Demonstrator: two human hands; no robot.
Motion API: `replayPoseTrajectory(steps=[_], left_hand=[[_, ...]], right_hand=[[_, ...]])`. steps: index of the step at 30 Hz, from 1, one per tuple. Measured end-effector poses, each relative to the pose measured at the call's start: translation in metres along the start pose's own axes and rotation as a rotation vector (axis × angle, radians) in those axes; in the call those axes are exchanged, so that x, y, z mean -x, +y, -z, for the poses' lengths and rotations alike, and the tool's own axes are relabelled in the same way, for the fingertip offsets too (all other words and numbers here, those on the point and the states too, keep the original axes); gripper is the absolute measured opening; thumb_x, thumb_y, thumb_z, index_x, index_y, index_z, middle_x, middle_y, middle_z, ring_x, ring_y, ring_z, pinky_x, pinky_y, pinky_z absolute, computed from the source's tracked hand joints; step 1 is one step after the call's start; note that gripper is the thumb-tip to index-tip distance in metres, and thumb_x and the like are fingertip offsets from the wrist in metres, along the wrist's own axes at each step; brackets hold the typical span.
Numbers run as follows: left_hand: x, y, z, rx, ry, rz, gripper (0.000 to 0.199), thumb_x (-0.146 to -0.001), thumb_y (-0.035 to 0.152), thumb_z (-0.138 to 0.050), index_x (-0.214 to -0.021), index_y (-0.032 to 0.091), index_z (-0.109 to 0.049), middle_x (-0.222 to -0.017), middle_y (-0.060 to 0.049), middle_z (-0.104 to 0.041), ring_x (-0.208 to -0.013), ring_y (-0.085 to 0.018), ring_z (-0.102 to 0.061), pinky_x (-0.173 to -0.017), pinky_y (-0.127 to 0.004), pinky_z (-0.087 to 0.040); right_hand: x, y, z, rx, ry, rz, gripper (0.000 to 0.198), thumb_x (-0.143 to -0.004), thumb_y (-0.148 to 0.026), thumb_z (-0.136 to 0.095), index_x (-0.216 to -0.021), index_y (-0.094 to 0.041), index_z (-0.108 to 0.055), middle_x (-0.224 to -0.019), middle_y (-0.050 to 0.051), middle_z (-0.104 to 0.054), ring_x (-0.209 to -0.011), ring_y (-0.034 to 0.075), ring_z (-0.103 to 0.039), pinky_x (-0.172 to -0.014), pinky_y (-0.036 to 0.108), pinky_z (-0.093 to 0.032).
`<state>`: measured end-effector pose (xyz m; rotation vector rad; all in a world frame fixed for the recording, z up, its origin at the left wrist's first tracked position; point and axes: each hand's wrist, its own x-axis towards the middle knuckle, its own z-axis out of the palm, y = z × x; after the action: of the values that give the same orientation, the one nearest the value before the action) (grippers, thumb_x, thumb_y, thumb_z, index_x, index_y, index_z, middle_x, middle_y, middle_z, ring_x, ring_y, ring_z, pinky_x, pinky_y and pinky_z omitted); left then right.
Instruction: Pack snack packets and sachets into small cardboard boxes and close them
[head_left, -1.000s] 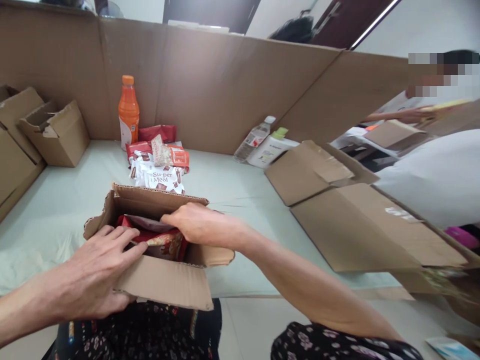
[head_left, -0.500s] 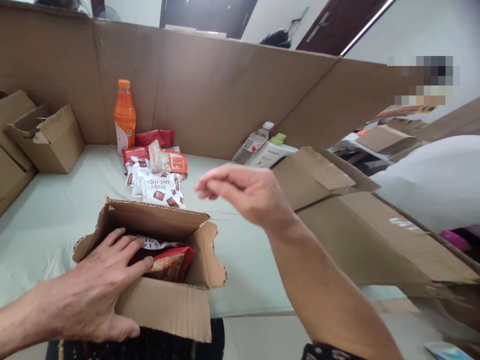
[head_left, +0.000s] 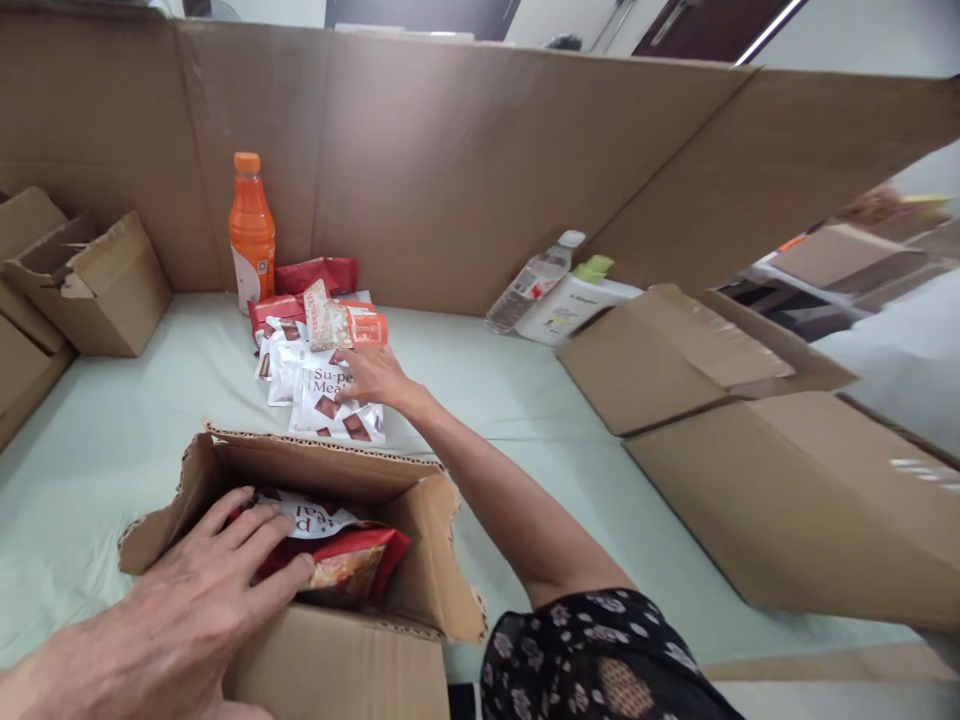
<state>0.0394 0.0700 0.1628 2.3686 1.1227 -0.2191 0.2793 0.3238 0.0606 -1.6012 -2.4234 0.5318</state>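
My left hand (head_left: 202, 590) lies over the near left side of an open cardboard box (head_left: 337, 660), its spread fingers resting on packets inside. These are a white packet with dark lettering (head_left: 319, 518) and a red food packet (head_left: 360, 562). Beyond the box, my right hand (head_left: 375, 380) touches the right part of a white "Su-per Meal" packet (head_left: 319, 410), thumb and forefinger apart. A cream and orange packet (head_left: 330, 318) lies just above those fingers. More white sachets (head_left: 281, 365) and red packets (head_left: 319, 272) are piled behind.
An orange drink bottle (head_left: 252, 235) stands against the cardboard wall (head_left: 450, 160). A clear bottle (head_left: 532, 280) and a white bottle with a green cap (head_left: 574, 305) lean at the back right. Cardboard boxes stand at left (head_left: 112, 300) and right (head_left: 750, 500) on the pale green cloth (head_left: 525, 400).
My right hand has moved left and away from me, from the air right of the packets onto the white packet. My left hand stays at the box. The view has shifted slightly.
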Motion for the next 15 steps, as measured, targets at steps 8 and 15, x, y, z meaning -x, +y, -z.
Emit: replayPoseTrajectory(steps=[8, 15], left_hand=[[0.005, -0.007, -0.016, -0.102, 0.157, -0.122, 0.089, -0.069, 0.035, -0.085, -0.151, 0.020, -0.053, -0.156, -0.021, -0.053, -0.149, -0.048, -0.045, -0.126, -0.073, -0.029], [0.006, -0.009, -0.022, -0.185, 0.326, -0.237, 0.076, -0.077, 0.045, -0.083, -0.143, 0.016, -0.059, -0.151, -0.021, -0.058, -0.145, -0.040, -0.052, -0.131, -0.060, -0.027]], right_hand=[[0.056, -0.009, 0.030, -0.083, -0.206, 0.003, 0.010, -0.083, -0.024, -0.069, -0.078, -0.017, -0.075, -0.076, 0.001, -0.075, -0.075, 0.020, -0.070, -0.064, 0.025, -0.049], [0.155, -0.054, 0.079, -0.460, 0.885, 0.329, 0.016, -0.091, -0.039, -0.073, -0.085, -0.025, -0.078, -0.083, 0.000, -0.079, -0.071, 0.019, -0.071, -0.061, 0.031, -0.057]])
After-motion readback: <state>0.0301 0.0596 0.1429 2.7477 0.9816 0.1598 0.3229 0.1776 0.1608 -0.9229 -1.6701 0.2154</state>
